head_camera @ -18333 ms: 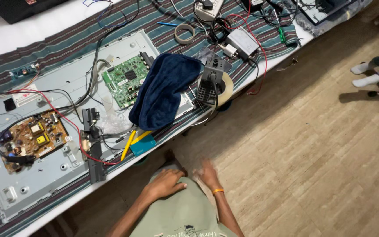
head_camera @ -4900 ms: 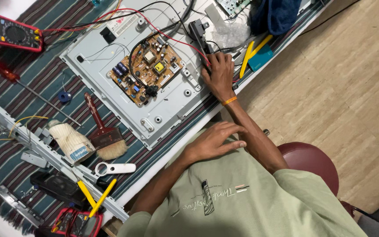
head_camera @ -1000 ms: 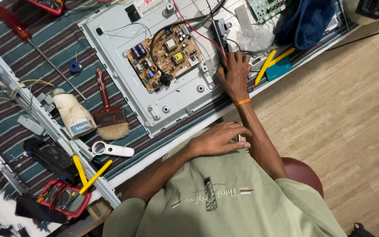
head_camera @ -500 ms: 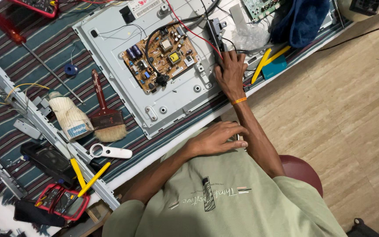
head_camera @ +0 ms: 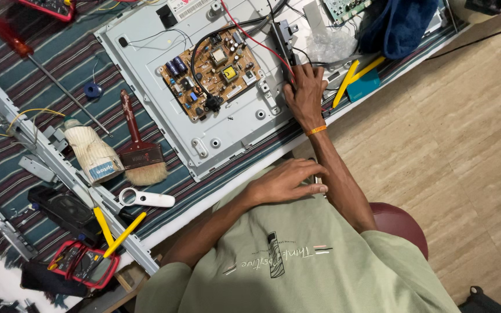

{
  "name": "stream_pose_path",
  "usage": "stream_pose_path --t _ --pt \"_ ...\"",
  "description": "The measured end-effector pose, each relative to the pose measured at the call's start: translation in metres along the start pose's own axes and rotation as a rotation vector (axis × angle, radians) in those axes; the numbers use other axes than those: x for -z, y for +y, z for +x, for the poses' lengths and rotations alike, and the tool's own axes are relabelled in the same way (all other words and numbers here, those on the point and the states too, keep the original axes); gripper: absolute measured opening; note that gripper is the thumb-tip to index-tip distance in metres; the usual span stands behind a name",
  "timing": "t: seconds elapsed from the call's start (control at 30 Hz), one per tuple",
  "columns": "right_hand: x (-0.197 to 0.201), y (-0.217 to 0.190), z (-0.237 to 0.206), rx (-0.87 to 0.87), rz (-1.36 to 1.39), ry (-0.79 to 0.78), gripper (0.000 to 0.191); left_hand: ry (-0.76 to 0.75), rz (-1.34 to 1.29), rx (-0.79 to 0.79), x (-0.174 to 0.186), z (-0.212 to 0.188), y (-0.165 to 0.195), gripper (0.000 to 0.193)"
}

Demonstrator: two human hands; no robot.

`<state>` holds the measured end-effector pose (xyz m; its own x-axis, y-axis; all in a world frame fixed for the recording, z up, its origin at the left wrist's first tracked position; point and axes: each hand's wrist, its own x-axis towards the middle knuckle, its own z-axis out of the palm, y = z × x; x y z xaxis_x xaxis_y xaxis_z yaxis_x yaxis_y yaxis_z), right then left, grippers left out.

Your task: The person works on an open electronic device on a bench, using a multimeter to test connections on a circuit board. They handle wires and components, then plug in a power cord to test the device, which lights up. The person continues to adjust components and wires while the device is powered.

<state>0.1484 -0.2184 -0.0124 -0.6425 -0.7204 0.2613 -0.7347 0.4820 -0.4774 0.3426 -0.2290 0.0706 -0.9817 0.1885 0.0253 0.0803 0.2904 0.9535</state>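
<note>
Right hand is being pressed on the grey back panel, just right of the brown circuit board. Fingers are being held slightly apart, seemingly gripping nothing. The black bar module is lying just beyond the fingertips, its long axis running away from them. Left hand is being rested flat on the shirt, farther from the board.

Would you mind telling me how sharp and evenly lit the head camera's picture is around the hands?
Head view: even, soft light, with no harsh glare on the grey metal panel; the right hand at the panel's edge and the left hand on the lap are sharp; the brown circuit board shows crisp detail; only faint shadows under the paintbrush.
</note>
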Motion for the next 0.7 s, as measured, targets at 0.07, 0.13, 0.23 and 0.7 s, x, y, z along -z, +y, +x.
stream_pose_path --t 0.07,0.13,0.23,0.7 --pt "0.0004 -0.0006 -0.0001 -0.005 0.007 -0.004 0.034 0.002 -0.005 0.006 -0.0004 -0.0002 -0.0001 0.053" --pt "0.0006 -0.001 0.0002 -0.003 -0.004 -0.011 0.036 0.018 -0.001 -0.016 -0.0007 -0.0005 -0.0003 0.053" --pt "0.0008 -0.0011 0.0009 0.021 -0.003 0.004 0.037 0.01 0.009 -0.004 -0.0005 -0.0011 -0.0007 0.052" --pt "-0.0017 0.0004 0.0023 -0.03 0.065 0.017 0.035 0.021 -0.013 -0.021 -0.0016 -0.0006 -0.0033 0.049"
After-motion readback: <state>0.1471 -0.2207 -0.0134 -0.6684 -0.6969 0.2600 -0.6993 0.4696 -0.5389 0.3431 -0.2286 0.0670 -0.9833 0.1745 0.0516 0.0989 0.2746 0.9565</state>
